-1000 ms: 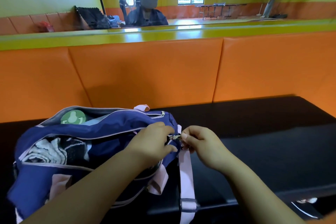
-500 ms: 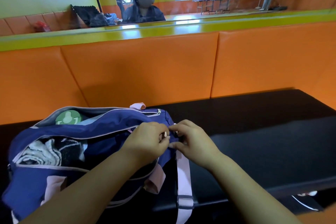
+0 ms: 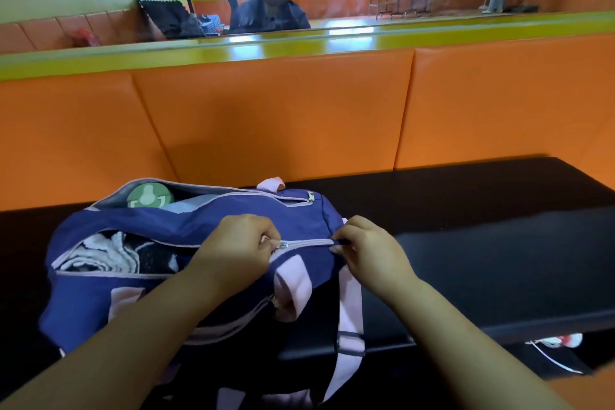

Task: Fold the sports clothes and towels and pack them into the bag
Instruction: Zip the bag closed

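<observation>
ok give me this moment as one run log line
bag: partly zipped, clothes showing inside | left hand: pinches zipper pull | right hand: pinches bag end | step: closing zip

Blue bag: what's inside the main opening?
Through the blue bag's unzipped left part, folded white and black fabric shows. A green round item sits in the rear pocket. The left hand and the zipped section hide the rest.

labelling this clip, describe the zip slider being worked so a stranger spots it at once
On the black bench sits a blue bag with pink trim. On its top, a pink zip runs from the right hand to the left hand; the slider is the silver piece at the left fingertips. The other silver slider lies farther back, untouched.
</observation>
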`<state>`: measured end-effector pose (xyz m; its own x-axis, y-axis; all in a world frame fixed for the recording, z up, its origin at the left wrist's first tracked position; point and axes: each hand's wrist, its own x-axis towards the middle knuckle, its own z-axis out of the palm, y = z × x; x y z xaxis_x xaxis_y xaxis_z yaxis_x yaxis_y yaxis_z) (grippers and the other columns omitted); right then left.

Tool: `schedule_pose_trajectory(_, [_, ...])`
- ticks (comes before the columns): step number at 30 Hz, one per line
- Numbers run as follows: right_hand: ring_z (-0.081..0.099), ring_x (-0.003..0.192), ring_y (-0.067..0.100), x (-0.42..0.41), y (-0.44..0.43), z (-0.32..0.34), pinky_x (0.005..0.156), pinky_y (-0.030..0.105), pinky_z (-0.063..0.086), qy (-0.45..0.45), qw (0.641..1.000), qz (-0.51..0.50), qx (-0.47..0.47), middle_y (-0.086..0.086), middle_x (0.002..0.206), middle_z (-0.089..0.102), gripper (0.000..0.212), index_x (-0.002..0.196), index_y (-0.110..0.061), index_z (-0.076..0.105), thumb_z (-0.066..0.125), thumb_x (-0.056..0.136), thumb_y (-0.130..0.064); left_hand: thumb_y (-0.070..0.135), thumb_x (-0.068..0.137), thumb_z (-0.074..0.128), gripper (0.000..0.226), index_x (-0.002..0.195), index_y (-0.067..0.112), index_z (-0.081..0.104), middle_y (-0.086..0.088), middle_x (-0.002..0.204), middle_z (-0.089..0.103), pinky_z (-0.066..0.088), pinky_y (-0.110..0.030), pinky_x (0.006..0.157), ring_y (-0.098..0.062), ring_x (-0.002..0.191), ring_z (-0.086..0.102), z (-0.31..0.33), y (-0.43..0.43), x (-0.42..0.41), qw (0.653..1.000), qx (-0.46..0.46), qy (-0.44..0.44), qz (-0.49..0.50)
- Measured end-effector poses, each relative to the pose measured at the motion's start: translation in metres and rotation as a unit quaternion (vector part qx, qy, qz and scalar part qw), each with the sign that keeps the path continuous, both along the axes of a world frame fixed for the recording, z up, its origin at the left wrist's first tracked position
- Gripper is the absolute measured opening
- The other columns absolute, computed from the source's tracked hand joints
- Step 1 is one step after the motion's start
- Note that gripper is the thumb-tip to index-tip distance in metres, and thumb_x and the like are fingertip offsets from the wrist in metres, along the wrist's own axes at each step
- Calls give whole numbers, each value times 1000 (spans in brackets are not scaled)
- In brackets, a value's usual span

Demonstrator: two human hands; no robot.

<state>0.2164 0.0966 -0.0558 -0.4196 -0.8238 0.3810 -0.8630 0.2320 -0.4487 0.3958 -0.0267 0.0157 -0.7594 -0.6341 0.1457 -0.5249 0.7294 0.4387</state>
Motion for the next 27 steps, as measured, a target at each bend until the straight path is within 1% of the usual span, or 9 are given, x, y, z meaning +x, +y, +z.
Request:
schedule_pose_trajectory(3, [56, 93, 25, -2, 5, 0, 69, 35, 46, -6, 998, -49, 48, -1, 99, 55, 16, 100, -17, 67, 62, 89, -29, 14, 86, 61, 15, 75, 24, 67, 12, 83, 67, 45, -28, 74, -9, 80, 58, 4, -17, 32, 999, 6, 15, 51])
schedule_pose_trajectory(7, [51, 103, 30, 14, -5, 16, 69, 33, 35, 85, 991, -62, 77, 1, 108, 58, 24, 110, -22, 66, 58, 87, -18, 13, 85, 62, 16, 75, 23, 69, 10, 81, 67, 45, -30, 72, -8, 77, 58, 5, -25, 61, 997, -16, 44, 55])
schedule_pose_trajectory(9, [46, 110, 28, 33, -15, 30, 73, 33, 30, 107, 992, -26, 68, -3, 116, 56, 33, 117, -26, 61, 56, 85, -19, 13, 85, 62, 13, 78, 22, 69, 8, 82, 66, 45, -31, 74, -10, 78, 59, -1, -24, 62, 997, -23, 60, 45])
schedule_pose_trajectory(13, [44, 117, 25, 80, -42, 44, 88, 39, 36, 109, 987, 83, 82, -3, 125, 52, 38, 126, -26, 54, 56, 90, -36, 17, 86, 62, 10, 84, 20, 71, 3, 85, 67, 47, -34, 75, -16, 80, 60, -7, -26, 62, 995, -44, 89, 22])
schedule_pose_trajectory(15, [47, 113, 26, 91, -54, 36, 83, 38, 34, 124, 984, 84, 97, -1, 120, 54, 34, 120, -24, 59, 58, 89, -38, 21, 86, 60, 13, 86, 18, 72, 3, 85, 68, 47, -33, 74, -16, 80, 60, -9, -28, 66, 993, -51, 101, 17])
schedule_pose_trajectory(17, [55, 103, 30, 91, -59, 27, 71, 34, 31, 99, 991, 63, 58, 2, 104, 59, 24, 105, -20, 67, 62, 87, -35, 24, 85, 57, 17, 85, 17, 72, 2, 84, 67, 45, -32, 73, -17, 80, 60, -10, -31, 76, 993, -47, 107, 32])
schedule_pose_trajectory(20, [57, 95, 32, 88, -59, 20, 66, 32, 28, 71, 996, 23, 48, 4, 93, 58, 18, 95, -17, 67, 62, 88, -33, 28, 76, 49, 24, 80, 18, 70, 5, 80, 66, 36, -23, 68, -13, 77, 58, -13, -43, 104, 989, -60, 120, 69])
schedule_pose_trajectory(23, [55, 96, 30, 96, -63, 21, 65, 33, 28, 118, 991, 4, 64, 2, 97, 56, 13, 98, -18, 64, 58, 89, -26, 21, 76, 56, 15, 77, 16, 70, 6, 75, 65, 32, -10, 67, -5, 76, 54, -16, -53, 136, 982, -87, 142, 92])
schedule_pose_trajectory(27, [57, 98, 33, 126, -84, 35, 70, 36, 37, 132, 986, 92, 34, 5, 103, 60, 23, 107, -19, 66, 64, 84, -25, 14, 77, 65, 8, 78, 12, 73, 4, 74, 68, 32, 0, 74, -5, 81, 54, -21, -59, 149, 978, -115, 160, 69])
